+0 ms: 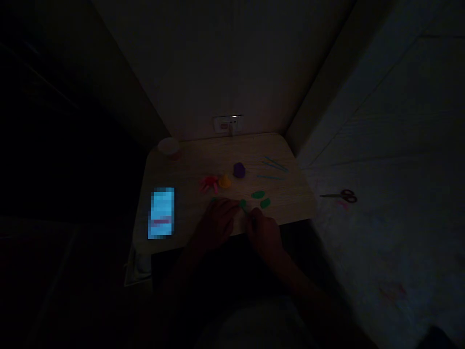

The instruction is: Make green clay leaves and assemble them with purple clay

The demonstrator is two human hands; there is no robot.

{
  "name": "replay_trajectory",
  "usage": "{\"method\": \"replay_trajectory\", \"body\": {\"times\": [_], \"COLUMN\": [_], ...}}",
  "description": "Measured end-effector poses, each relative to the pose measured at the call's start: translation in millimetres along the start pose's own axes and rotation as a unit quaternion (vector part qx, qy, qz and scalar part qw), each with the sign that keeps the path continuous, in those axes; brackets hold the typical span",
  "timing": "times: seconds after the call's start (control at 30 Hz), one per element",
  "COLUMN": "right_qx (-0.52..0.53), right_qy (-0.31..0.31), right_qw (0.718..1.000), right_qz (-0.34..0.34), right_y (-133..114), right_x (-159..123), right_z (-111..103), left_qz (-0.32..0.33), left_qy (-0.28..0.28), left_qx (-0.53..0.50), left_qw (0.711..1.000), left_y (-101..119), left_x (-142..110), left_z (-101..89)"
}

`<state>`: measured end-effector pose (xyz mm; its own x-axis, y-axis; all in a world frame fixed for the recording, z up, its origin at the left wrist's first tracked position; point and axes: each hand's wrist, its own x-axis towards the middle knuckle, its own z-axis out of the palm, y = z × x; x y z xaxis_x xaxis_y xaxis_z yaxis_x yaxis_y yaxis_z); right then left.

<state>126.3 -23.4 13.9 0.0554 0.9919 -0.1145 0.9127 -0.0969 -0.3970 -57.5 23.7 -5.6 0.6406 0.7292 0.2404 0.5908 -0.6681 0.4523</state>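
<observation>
Forearms (303, 278), hands (267, 232) at wooden table (196, 157), dim wall (203, 72).

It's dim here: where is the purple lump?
In the head view, the purple lump sits on the table, beyond and right of the yellow piece.

- Left hand (218, 220) and right hand (264, 231), both bare
- Forearms (295, 275), bare too, tapering toward the front
- Greyish clothing (257, 325), a rounded patch at the lower edge (too dim to tell cut or fabric)

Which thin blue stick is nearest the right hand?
The lone front stick, on the side toward the right hand; the other two sticks lie close together, farther back.
</observation>
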Motion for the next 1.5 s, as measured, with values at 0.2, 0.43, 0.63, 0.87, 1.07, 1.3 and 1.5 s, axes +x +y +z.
{"method": "replay_trajectory", "body": {"times": [0.2,0.43,0.63,0.87,1.07,1.3,1.5], "right_qx": [0.006,0.001,0.006,-0.003,0.012,-0.004,-0.001], "right_qy": [0.013,0.026,0.039,0.019,0.038,0.009,0.019], "right_qw": [1.000,1.000,0.999,0.998,0.998,0.999,0.999], "right_qz": [-0.004,-0.006,-0.016,-0.062,-0.052,-0.031,-0.027], "right_y": [0.2,6.9,14.7,27.4,29.3,21.1,18.5], "right_x": [-1.4,-0.3,1.2,10.2,8.9,3.9,3.5], "right_z": [4.7,6.5,3.9,-3.4,-6.3,-5.1,-4.2], "left_qz": [0.001,-0.014,-0.007,0.027,0.028,0.020,0.017], "left_qy": [-0.003,0.005,0.001,-0.010,-0.011,-0.020,-0.012], "left_qx": [-0.004,-0.016,-0.017,0.002,0.007,-0.001,-0.011], "left_qw": [1.000,1.000,1.000,1.000,1.000,1.000,1.000], "left_y": [-0.4,-2.1,-0.9,-1.2,-0.3,0.7,0.4], "left_x": [-0.4,-0.7,-0.4,-0.5,1.0,1.5,2.2], "left_z": [1.8,-0.1,-0.1,3.3,2.3,1.1,1.7]}}
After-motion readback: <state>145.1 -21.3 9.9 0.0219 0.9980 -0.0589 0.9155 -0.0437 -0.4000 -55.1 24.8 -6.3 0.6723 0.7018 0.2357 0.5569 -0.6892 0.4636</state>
